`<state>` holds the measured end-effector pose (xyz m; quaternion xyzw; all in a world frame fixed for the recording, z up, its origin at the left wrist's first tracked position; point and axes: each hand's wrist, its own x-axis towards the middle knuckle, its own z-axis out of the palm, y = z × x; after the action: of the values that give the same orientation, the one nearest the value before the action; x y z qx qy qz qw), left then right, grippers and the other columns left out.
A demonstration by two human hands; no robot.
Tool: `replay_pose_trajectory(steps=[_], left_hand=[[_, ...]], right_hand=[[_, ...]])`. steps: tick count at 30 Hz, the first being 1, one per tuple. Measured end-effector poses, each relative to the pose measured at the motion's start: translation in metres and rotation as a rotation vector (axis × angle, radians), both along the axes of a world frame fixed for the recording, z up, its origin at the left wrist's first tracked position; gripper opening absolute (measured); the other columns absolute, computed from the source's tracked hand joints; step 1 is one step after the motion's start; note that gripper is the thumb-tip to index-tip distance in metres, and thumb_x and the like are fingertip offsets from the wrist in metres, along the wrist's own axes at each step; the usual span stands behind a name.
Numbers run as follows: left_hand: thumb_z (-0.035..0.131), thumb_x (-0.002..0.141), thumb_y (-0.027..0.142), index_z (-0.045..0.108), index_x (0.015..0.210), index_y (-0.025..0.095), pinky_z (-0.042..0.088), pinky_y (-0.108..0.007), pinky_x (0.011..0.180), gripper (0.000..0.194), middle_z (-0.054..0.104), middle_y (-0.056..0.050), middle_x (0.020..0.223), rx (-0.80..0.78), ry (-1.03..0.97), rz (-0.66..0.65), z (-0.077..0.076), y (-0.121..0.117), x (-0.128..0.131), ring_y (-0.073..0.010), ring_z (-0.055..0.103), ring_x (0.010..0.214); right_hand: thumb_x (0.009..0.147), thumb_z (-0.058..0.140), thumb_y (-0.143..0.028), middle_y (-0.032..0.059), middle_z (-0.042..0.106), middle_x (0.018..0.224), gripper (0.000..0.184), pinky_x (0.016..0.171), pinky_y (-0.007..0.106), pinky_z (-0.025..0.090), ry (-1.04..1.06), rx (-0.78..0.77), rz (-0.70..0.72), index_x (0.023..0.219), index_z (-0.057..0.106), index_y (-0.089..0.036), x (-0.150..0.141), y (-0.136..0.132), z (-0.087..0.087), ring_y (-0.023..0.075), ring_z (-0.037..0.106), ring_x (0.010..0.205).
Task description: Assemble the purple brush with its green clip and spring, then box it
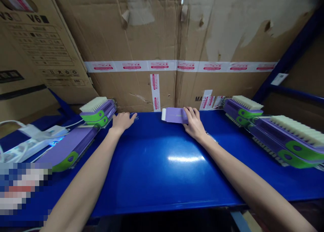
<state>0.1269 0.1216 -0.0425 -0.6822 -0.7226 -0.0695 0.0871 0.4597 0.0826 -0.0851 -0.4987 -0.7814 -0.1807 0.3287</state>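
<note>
A small purple box (174, 115) with a white end flap lies at the back of the blue table (162, 171). My right hand (194, 123) rests on the box's right end, fingers curled over it. My left hand (123, 121) lies near the back left of the table with fingers bent down on something small and clear (134, 116) that I cannot make out. Just left of that hand stands a purple and green brush device (97, 110) with cream bristles.
Two more purple and green brush devices (243, 111) (291, 137) lie at the right. A long purple one (68, 147) lies at the left, beside a white power strip (27, 146) with cables. Large cardboard boxes (162, 46) form a wall behind the table. A blue rack post (291, 53) rises at right.
</note>
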Motion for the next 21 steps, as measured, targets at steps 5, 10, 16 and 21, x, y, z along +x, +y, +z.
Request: replay_pose_trajectory(steps=[5,10,16,21], left_hand=[[0.031,0.091,0.053,0.054,0.114,0.004,0.042,-0.044,0.084,0.058,0.067,-0.025,0.098,-0.003,0.134,-0.062,0.000,-0.007,0.014,-0.0371,0.063,0.095],[0.032,0.091,0.050,0.052,0.114,0.006,0.042,-0.044,0.085,0.054,0.065,-0.025,0.103,0.032,0.167,-0.085,-0.004,-0.011,0.025,-0.0370,0.061,0.100],[0.022,0.092,0.033,0.056,0.112,0.008,0.046,-0.045,0.082,0.046,0.065,-0.023,0.107,0.012,0.027,-0.127,-0.002,-0.011,0.030,-0.0364,0.062,0.101],[0.039,0.090,0.041,0.046,0.130,0.014,0.046,-0.045,0.085,0.049,0.067,-0.019,0.107,0.091,-0.333,-0.139,-0.008,-0.007,0.039,-0.0349,0.062,0.102]], right_hand=[[0.072,0.052,-0.010,0.0195,0.041,0.135,0.071,0.106,0.055,0.035,-0.001,-0.008,0.005,0.141,0.034,-0.008,-0.001,-0.002,0.001,0.0363,0.032,0.126],[0.071,0.051,-0.010,0.0186,0.041,0.136,0.074,0.105,0.057,0.035,0.010,-0.011,0.018,0.143,0.031,-0.010,-0.002,-0.001,0.000,0.0360,0.031,0.127],[0.071,0.052,-0.010,0.0187,0.042,0.135,0.070,0.106,0.054,0.036,0.006,-0.008,0.014,0.140,0.036,-0.008,-0.002,-0.001,-0.001,0.0352,0.032,0.125],[0.072,0.053,-0.010,0.0188,0.042,0.135,0.068,0.107,0.051,0.037,0.006,-0.015,0.012,0.139,0.037,-0.006,-0.003,-0.003,0.000,0.0345,0.032,0.125]])
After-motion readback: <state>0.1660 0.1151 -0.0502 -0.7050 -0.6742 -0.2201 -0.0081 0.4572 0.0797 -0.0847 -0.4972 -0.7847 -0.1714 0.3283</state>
